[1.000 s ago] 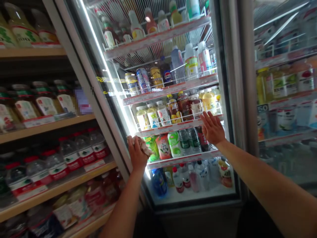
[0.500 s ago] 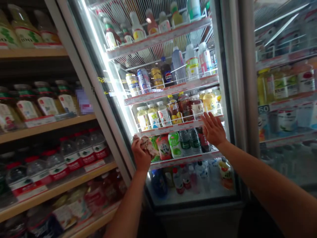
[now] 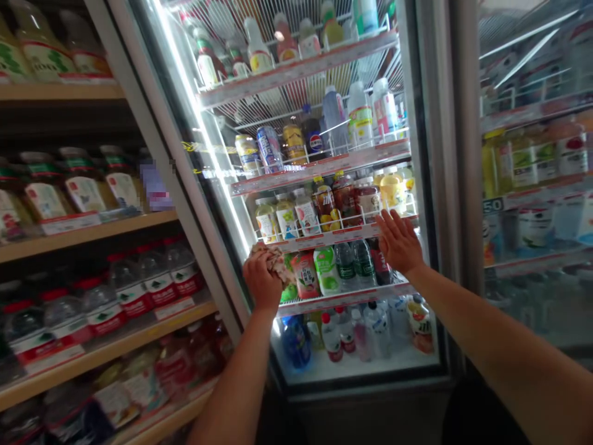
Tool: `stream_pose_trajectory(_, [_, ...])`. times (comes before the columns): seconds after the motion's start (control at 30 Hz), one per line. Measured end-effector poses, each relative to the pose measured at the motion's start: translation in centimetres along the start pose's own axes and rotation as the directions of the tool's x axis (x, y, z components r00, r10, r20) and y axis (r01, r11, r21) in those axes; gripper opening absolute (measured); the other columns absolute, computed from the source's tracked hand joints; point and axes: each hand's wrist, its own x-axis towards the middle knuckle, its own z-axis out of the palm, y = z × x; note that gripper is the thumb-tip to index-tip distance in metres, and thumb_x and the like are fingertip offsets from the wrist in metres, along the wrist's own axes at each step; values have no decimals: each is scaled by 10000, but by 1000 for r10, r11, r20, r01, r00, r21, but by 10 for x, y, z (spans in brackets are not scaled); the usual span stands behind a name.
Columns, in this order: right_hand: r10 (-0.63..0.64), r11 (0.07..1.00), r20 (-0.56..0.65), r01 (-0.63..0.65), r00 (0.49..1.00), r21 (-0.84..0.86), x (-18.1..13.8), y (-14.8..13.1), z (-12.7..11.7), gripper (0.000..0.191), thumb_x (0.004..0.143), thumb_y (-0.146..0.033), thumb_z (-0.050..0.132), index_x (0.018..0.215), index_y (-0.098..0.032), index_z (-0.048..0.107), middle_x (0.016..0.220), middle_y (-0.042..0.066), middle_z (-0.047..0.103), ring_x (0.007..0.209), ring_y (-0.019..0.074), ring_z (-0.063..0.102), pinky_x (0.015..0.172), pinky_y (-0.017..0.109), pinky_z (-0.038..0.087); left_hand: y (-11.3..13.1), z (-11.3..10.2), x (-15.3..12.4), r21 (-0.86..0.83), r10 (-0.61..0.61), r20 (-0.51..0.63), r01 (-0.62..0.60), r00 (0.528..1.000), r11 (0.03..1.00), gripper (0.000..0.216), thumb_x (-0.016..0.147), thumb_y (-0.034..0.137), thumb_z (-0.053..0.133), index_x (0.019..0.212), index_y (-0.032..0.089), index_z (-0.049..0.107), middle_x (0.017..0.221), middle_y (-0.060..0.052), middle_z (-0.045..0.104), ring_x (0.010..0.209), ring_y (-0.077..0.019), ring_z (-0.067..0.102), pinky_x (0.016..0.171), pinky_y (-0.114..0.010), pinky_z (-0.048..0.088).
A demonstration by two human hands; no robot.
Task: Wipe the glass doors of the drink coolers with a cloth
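A crumpled, pinkish-brown cloth (image 3: 273, 262) is bunched in my left hand (image 3: 260, 281), at the lower left of the glass door (image 3: 370, 364) of a lit drinks fridge. The cloth appears pressed against the glass. My right hand (image 3: 401, 244) lies flat with fingers stretched out, toward the right side of the same door, holding nothing. Behind the glass between the hands are a green-labelled bottle (image 3: 327, 270) and a red-labelled one (image 3: 306, 275). My left hand and the cloth hide part of that shelf's left end.
On the left, wooden shelves (image 3: 139, 334) hold rows of bottles, among them red-capped water bottles (image 3: 125, 278). A metal door frame (image 3: 456, 185) stands at the right, with another glass-fronted fridge (image 3: 537, 247) beyond it. Inside the lit fridge, wire shelves (image 3: 296, 74) carry cans and bottles.
My left hand has shifted slightly up and to the left with the cloth. My right hand stays in the same place on the door.
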Motion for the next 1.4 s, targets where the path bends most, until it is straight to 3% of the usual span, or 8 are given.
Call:
stream_pose_trajectory(0.37, [-5, 1000, 0, 5, 1000, -26, -1, 0, 0, 644, 994, -229, 416, 1594, -230, 181, 1574, 76, 396, 1485, 244, 320, 1203, 469, 274, 11, 6, -27, -33, 67, 86, -64, 994, 997, 449, 854, 87, 497, 1290, 169, 568, 1279, -152, 524, 1264, -283, 469, 1098, -491, 392])
stream_pose_trajectory(0.63, [2, 1000, 10, -2, 1000, -20, -1, 0, 0, 655, 994, -225, 412, 1597, -239, 156, 1575, 81, 394, 1479, 241, 332, 1198, 469, 280, 14, 3, -6, -44, 23, 68, -20, 997, 999, 518, 867, 60, 434, 1338, 223, 575, 1356, -142, 464, 1318, -275, 436, 1146, -495, 363])
stream_pose_trajectory(0.83, [4, 1000, 16, -3, 1000, -25, -1, 0, 0, 661, 992, -220, 418, 1597, -238, 152, 1571, 79, 401, 1482, 242, 327, 1200, 469, 279, 17, 6, -11, -78, 67, 108, -59, 992, 995, 540, 891, 90, 455, 1411, 224, 517, 1311, -136, 503, 1281, -265, 470, 1127, -477, 395])
stream_pose_trajectory(1.03, [-4, 1000, 8, 4, 1000, -25, -2, 0, 1, 682, 991, -224, 424, 1601, -246, 121, 1583, 69, 379, 1493, 241, 302, 1204, 471, 273, 20, 11, -9, -67, 60, 78, -55, 995, 996, 525, 903, 94, 426, 1406, 209, 522, 1305, -150, 504, 1285, -274, 472, 1117, -515, 396])
stream_pose_trajectory(1.23, [5, 1000, 10, -5, 1000, -9, -2, 0, 0, 667, 991, -226, 423, 1598, -248, 147, 1578, 72, 388, 1486, 243, 318, 1203, 475, 273, 29, 14, -17, -99, 143, 137, -131, 980, 987, 525, 911, 97, 425, 1419, 207, 502, 1312, -147, 499, 1298, -282, 463, 1089, -519, 414])
stream_pose_trajectory(1.4, [20, 1000, 28, -19, 999, -5, -2, 0, 0, 637, 993, -233, 410, 1592, -240, 192, 1576, 75, 392, 1485, 245, 319, 1205, 479, 271, 33, 17, -15, -95, 154, 114, -144, 981, 985, 529, 912, 93, 404, 1420, 201, 503, 1305, -149, 501, 1293, -274, 454, 1097, -502, 401])
